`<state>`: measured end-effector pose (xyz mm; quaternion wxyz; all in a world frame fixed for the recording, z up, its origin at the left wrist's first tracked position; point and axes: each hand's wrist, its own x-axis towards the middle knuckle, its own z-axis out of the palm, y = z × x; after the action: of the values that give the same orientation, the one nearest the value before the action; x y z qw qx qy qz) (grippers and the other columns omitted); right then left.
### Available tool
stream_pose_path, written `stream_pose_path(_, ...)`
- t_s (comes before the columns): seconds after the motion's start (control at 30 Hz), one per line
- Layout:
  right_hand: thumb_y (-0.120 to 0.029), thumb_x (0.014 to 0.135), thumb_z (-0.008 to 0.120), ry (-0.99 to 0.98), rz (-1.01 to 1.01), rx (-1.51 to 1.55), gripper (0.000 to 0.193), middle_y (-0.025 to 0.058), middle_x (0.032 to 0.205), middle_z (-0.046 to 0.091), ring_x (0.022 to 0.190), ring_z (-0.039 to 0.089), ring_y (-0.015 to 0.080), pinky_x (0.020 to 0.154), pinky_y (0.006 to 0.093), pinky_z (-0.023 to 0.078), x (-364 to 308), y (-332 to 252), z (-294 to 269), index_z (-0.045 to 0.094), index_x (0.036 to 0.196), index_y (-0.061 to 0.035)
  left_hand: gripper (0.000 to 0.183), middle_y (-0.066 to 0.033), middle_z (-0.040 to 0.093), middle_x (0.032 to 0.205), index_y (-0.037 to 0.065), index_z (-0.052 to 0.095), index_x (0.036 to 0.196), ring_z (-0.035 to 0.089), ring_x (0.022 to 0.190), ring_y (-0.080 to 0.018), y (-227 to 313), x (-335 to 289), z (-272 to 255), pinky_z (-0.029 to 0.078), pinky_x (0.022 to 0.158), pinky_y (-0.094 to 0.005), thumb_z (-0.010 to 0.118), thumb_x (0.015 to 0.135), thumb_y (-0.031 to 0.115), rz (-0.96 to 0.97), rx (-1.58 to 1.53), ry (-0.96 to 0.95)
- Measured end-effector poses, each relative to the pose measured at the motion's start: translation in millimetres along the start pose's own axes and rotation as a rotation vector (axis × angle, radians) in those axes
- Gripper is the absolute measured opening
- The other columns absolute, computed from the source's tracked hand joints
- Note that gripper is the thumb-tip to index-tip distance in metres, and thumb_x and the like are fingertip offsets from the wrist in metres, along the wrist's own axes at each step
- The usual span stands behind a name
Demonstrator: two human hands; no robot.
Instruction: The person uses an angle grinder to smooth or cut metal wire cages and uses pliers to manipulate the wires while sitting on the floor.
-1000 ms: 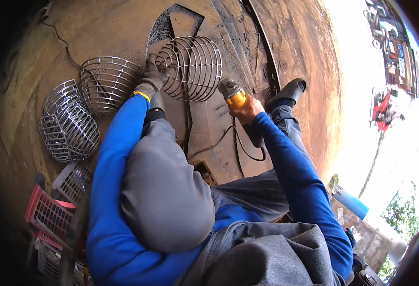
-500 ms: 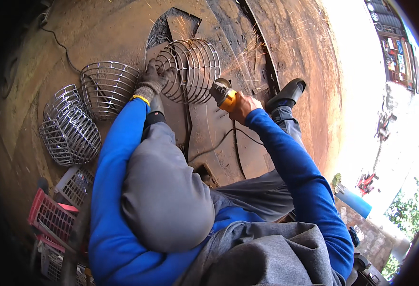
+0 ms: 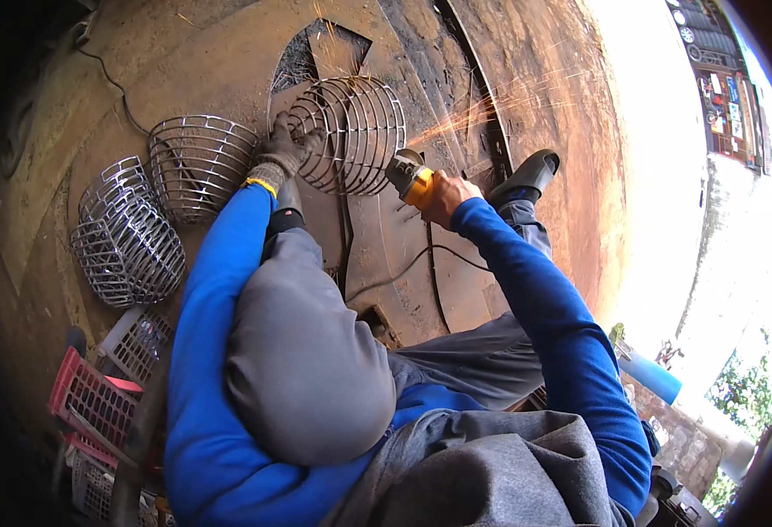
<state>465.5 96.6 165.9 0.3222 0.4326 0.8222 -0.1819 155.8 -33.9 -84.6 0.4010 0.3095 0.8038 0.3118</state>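
A round metal wire basket (image 3: 347,136) lies on its side on the steel plates in front of me. My left hand (image 3: 286,145), in a dark knitted glove with a yellow cuff edge, is closed on the basket's left end. Bare, my right hand (image 3: 449,197) grips a yellow angle grinder (image 3: 419,183). The grinder's head is against or very close to the basket's right rim, and its disc is mostly hidden by the guard. Orange sparks (image 3: 456,121) spray from there to the upper right.
Left of my gloved hand stands another wire basket (image 3: 194,167), with stacked shiny baskets (image 3: 129,241) beyond it. Red and white plastic crates (image 3: 96,400) sit at the lower left. The grinder's cable (image 3: 395,277) curves across the plates. My shoe (image 3: 529,174) rests near a long metal strip (image 3: 482,83).
Sparks now stream in a tighter fan to the upper right; before, they scattered more widely. The basket has turned or shifted slightly. Both hands keep their holds.
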Motion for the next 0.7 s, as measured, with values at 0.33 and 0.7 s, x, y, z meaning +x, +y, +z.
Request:
stream_pose_path(0.33, -0.038, 0.065, 0.082, 0.053, 0.013, 0.369, 0.057, 0.0192, 0.092, 0.072, 0.090, 0.070, 0.0340, 0.083, 0.0409, 0.055, -4, 26, 20, 0.066, 0.106, -0.0021, 0.076, -0.0252, 0.058, 0.115, 0.004, 0.020, 0.154, 0.063, 0.090, -0.0232, 1, -7, 7, 0.053, 0.070, -0.0293, 0.061, 0.094, 0.025, 0.159, 0.100, 0.193)
stream_pose_path(0.7, -0.026, 0.069, 0.084, -0.017, -0.078, 1.194, 0.045, 0.0065, 0.090, 0.072, 0.079, 0.068, 0.0170, 0.075, 0.0333, 0.054, 24, 39, 103, 0.069, 0.105, -0.0037, 0.067, -0.0234, 0.063, 0.103, 0.010, 0.020, 0.153, 0.063, 0.075, -0.0184, -52, 21, 3, 0.052, 0.062, -0.0251, 0.054, 0.097, 0.023, 0.169, 0.061, 0.198)
